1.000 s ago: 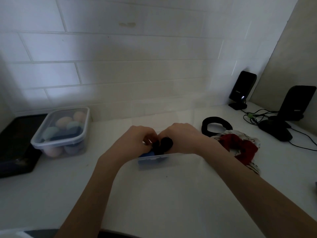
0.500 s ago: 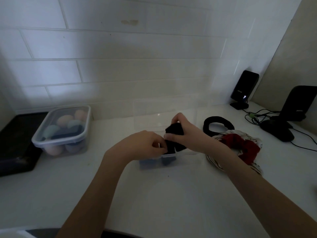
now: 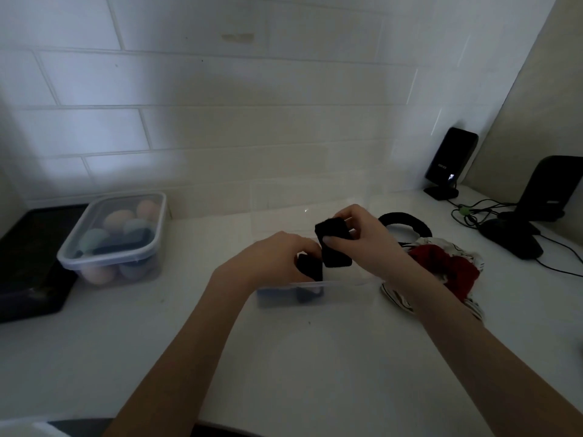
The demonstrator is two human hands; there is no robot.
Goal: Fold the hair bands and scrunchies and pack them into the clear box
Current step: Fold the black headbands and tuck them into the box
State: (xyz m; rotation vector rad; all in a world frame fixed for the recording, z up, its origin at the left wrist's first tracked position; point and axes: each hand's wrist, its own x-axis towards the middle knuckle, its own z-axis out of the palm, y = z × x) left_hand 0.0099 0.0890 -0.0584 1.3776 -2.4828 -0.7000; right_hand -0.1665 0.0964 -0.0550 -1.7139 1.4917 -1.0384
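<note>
Over the clear box (image 3: 347, 290) on the worktop (image 3: 315, 357), the right hand (image 3: 362, 244) is pinching a folded black band (image 3: 334, 244) while the left hand (image 3: 274, 263) is gripping another dark piece (image 3: 310, 268) at the rim. Looks early-ish: a black hair band (image 3: 407, 223) and the red scrunchie (image 3: 451, 272) are waiting just beside it.

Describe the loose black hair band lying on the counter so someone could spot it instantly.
Start at the white counter, right of the hands. The black hair band lies flat as an open ring, behind the red scrunchie. Unlike the scrunchie, it is plain black and smooth.
</note>
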